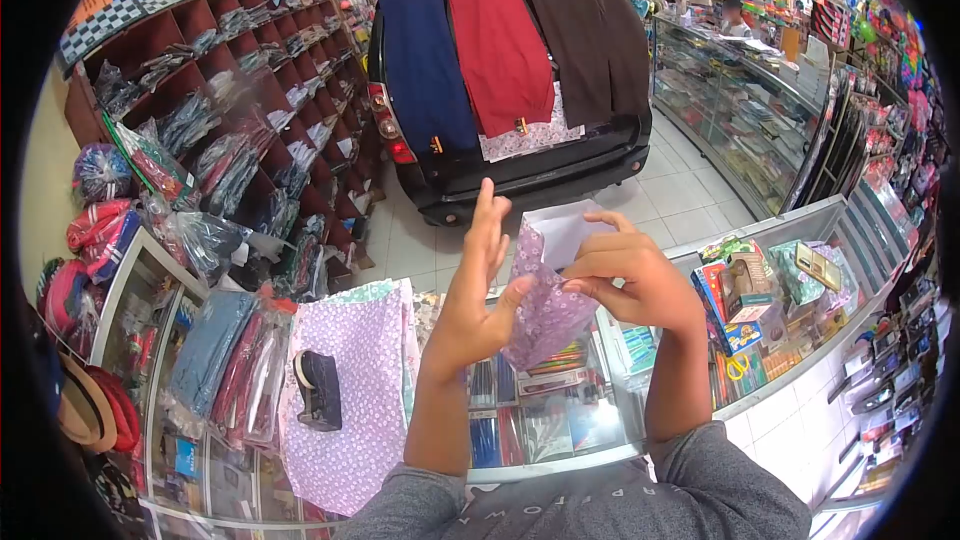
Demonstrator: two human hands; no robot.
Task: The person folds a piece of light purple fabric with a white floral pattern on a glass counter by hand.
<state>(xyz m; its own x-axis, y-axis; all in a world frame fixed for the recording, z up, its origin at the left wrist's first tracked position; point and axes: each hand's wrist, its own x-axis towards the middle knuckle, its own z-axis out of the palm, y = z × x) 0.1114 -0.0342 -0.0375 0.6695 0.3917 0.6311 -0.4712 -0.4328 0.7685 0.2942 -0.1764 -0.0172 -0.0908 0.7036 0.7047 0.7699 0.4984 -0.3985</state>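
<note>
Over the counter, a purple floral paper bag (548, 315) stands upright between my hands, its white inside showing at the top. My right hand (630, 270) pinches the bag's upper edge on the right. On the other side, my left hand (484, 285) has its fingers stretched upward, with the thumb against or just beside the paper; contact is hard to tell. Left of my forearm, sheets of purple floral wrapping paper (375, 390) lie on the glass, with a dark tape dispenser (318, 390) resting on top.
A glass counter (545, 470) holds packets beneath its top. Yellow scissors (738, 368), a phone (818, 266) and boxes lie to the right. Folded bagged clothes (215, 350) sit at left. Beyond stands a dark car rear (500, 180) draped with trousers, beside a cubby shelf (220, 90).
</note>
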